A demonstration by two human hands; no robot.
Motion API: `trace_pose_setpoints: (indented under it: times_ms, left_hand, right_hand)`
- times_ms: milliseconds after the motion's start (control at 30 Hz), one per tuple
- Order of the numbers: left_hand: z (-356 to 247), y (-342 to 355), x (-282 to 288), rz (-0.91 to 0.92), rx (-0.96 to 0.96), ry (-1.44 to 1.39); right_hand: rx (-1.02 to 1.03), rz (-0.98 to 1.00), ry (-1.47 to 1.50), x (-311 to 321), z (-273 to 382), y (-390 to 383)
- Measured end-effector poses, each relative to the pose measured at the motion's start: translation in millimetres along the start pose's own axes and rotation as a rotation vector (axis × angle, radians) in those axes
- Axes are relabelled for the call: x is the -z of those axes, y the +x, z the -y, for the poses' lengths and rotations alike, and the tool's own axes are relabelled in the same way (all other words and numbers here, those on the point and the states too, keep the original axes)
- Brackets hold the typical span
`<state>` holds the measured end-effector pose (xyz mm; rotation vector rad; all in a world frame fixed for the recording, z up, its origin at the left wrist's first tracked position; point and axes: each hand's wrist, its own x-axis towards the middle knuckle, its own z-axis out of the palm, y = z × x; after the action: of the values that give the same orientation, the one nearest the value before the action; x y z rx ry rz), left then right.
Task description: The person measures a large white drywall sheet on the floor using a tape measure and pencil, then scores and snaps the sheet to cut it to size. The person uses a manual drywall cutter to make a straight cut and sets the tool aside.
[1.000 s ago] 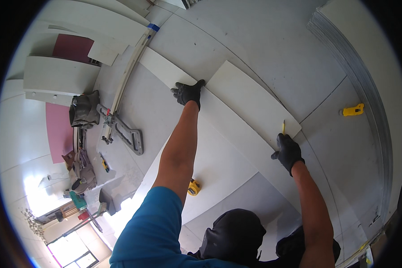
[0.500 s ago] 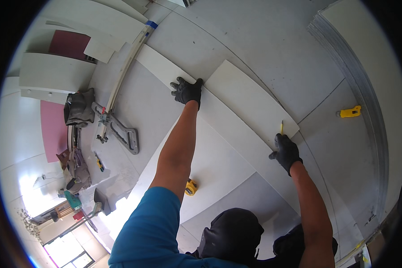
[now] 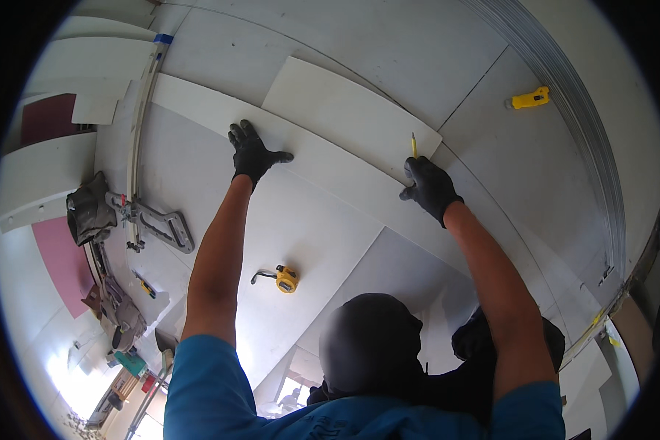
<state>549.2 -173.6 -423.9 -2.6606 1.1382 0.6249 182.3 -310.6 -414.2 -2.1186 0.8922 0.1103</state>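
My left hand (image 3: 254, 158), in a black glove, lies spread on a long white board strip (image 3: 191, 103). A shorter white panel (image 3: 345, 103) lies along the strip's far edge. Fingers of my gloved right hand (image 3: 427, 187) close round a yellow pencil (image 3: 414, 144), its tip pointing away from me, over the strip near the panel's right end. Below my left hand, a wider white sheet (image 3: 308, 220) carries a yellow tape measure (image 3: 286, 280).
A long rail (image 3: 143, 125) with a grey metal tool (image 3: 169, 227) runs at left, beside a dark bag (image 3: 88, 209), a utility knife (image 3: 145, 286) and leaning boards (image 3: 44, 169). A yellow cutter (image 3: 529, 98) lies at right by stacked sheets (image 3: 594, 169).
The view has swung, shifting the scene in the picture. My left hand's fingers are spread wider, and the tape measure shows fully. My right hand still grips the pencil.
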Motion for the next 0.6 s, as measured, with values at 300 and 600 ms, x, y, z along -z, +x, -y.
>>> trace_pose_setpoints:
  times_ms: [300, 600]
  left_hand:
    - [1.4, 3.9, -0.7, 0.021, 0.020, -0.015]
    - [-3.7, 0.2, 1.9, 0.023, 0.028, -0.021]
  right_hand:
    - [0.074, -0.392, 0.015, -6.3, -19.6, -44.6]
    - [0.149, -0.287, -0.056, -17.1, -7.6, -44.1]
